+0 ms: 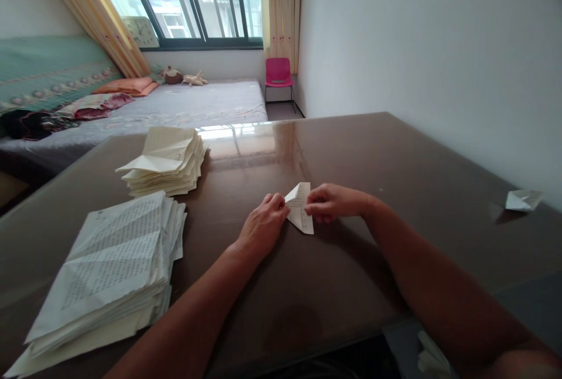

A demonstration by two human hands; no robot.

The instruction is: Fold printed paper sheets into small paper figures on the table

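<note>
A small folded sheet of printed paper point(300, 208) lies on the brown table between my hands, its two left corners turned in so that it narrows to the left. My left hand point(264, 221) grips the narrow left end with curled fingers. From the other side, my right hand point(332, 201) has its fingers closed at the paper's right edge; the fingertips are partly hidden. Off to the far right stands a folded white paper piece point(523, 200), apart from both hands.
On the left of the glossy table point(351, 150) are a large stack of creased printed sheets point(109, 262) and a smaller yellowish stack point(169, 162) behind it. A bed point(219, 101) and a pink chair point(278, 72) stand beyond. A white wall point(430, 45) borders the right side.
</note>
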